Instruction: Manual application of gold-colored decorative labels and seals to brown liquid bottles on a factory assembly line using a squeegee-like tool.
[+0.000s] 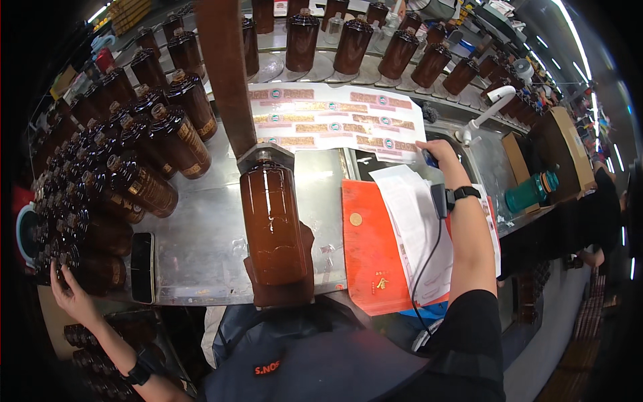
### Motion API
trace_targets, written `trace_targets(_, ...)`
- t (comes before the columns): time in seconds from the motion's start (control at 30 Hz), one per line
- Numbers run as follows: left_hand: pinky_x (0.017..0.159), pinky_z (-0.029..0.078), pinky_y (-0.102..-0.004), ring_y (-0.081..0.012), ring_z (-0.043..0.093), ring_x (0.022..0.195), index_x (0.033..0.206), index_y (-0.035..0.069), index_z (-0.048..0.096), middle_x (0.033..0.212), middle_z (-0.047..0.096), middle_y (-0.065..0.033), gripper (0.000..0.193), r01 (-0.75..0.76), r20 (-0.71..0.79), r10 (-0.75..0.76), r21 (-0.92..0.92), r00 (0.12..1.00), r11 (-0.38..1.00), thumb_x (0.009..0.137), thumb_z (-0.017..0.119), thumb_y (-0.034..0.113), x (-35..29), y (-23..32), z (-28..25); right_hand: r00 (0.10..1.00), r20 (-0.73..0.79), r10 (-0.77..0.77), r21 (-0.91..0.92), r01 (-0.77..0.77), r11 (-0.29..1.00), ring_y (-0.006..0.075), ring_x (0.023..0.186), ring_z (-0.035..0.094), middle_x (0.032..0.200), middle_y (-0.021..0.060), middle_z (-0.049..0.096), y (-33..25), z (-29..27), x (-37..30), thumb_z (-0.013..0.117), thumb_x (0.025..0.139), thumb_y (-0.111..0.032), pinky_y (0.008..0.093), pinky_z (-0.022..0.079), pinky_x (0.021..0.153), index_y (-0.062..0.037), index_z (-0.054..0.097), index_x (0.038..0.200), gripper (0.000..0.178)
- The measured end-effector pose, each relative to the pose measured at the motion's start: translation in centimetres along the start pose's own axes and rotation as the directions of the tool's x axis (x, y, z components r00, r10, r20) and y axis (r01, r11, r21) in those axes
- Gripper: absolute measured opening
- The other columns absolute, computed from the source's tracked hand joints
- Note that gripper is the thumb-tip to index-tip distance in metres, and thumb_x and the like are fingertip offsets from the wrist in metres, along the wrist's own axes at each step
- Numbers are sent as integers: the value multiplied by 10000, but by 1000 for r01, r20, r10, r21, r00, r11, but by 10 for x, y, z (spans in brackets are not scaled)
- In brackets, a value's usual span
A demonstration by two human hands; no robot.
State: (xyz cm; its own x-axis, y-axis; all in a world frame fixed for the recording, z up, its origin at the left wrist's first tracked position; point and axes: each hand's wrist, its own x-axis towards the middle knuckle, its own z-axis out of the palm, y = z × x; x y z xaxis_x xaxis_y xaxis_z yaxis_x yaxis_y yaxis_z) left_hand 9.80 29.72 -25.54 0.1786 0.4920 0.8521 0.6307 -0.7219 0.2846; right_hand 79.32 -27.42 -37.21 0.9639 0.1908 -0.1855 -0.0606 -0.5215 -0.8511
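Table (197, 264) is lined, frame left, with bottles (149, 189), overlapped by parted left fingers (56, 281); sheet (328, 117) is touched by bent right fingers (432, 145); grips unclear

We look down on a shiny metal table (201, 244), its surface scuffed and its near edge worn. Beyond it, we see a metal conveyor (326, 57) curving across the back. To our right is a metal sink (479, 161) with a bent white tap (474, 126). Bright strip lights (572, 35) run down the far right side, a yellow stack (128, 20) rises at upper left, and we have pale grey floor (546, 338) at lower right.
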Motion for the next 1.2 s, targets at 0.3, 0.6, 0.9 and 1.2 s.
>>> trace_targets(0.3, 1096, 384, -330, -184, 474, 1310, 1364, 15, 535, 1382, 541, -87, 349, 39, -23, -45, -225, 999, 974, 1040, 497, 138, -20, 92, -22, 995, -55, 82, -90, -86, 992, 186, 586, 560, 735, 82, 667, 1, 25, 26, 961, 560, -207, 378, 469, 554, 65, 708, 736, 411)
trace_targets(0.6, 1107, 370, -349, -203, 447, 1338, 1347, 6, 551, 1394, 533, -91, 339, -54, 6, 56, -191, 998, 980, 1046, 484, 149, -29, 111, -13, 992, -99, -76, -454, 23, 890, 256, 617, 649, 761, 149, 705, 6, 13, 37, 915, 624, -345, 390, 517, 607, 81, 715, 817, 508)
trace_targets(0.9, 1107, 370, -355, -223, 455, 1338, 1308, -7, 586, 1394, 540, -102, 314, -90, 56, 105, -223, 993, 971, 1042, 479, 121, -34, 111, -11, 987, -143, -76, -684, -44, 728, 309, 901, 709, 951, 164, 736, -60, 24, -24, 779, 783, -340, 446, 537, 793, -56, 762, 948, 330)
trace_targets(1.2, 1128, 337, -374, -249, 472, 1329, 1282, -45, 583, 1373, 546, -142, 308, -48, 112, 103, -412, 988, 910, 1015, 460, 47, -25, 148, -8, 871, 7, -491, -772, 317, 551, 317, 812, 709, 855, 143, 732, -156, 39, -122, 691, 839, -263, 426, 544, 750, -73, 765, 903, 214)
